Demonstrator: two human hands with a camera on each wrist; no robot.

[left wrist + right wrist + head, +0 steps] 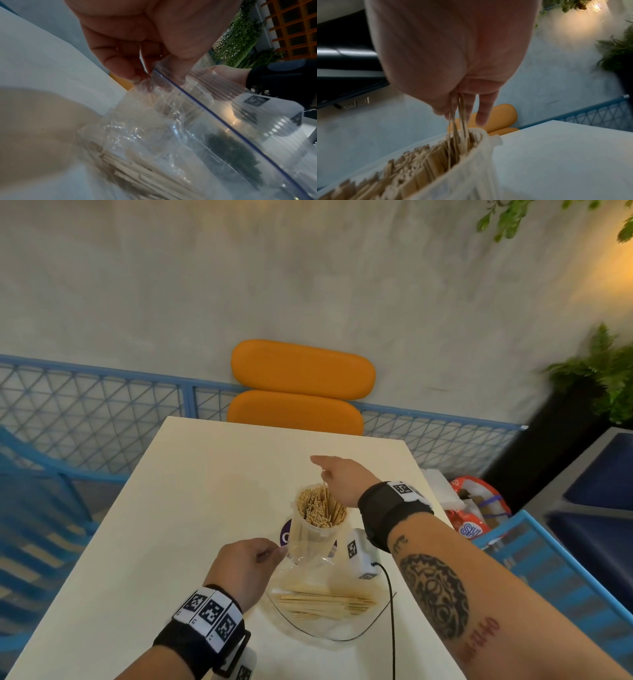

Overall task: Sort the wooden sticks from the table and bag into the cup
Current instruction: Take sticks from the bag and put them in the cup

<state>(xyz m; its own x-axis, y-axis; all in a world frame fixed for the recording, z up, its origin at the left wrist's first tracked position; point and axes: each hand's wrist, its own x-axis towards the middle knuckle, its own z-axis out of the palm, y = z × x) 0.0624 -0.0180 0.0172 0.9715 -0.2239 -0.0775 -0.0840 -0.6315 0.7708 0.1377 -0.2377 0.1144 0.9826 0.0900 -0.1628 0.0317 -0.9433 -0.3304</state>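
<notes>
So the right hand (342, 479) is above the clear cup (320, 530), pinching a few thin wooden sticks (458, 115) whose lower ends sit down among the ones already packed in there. The cup stands mid-worktop (178, 508), pretty full. The left hand (245, 568) has its fingers curled on the top edge of the zip bag (322, 604), which lies just nearer than the cup with more sticks inside. An orange chair (301, 386) is at the far end.
</notes>
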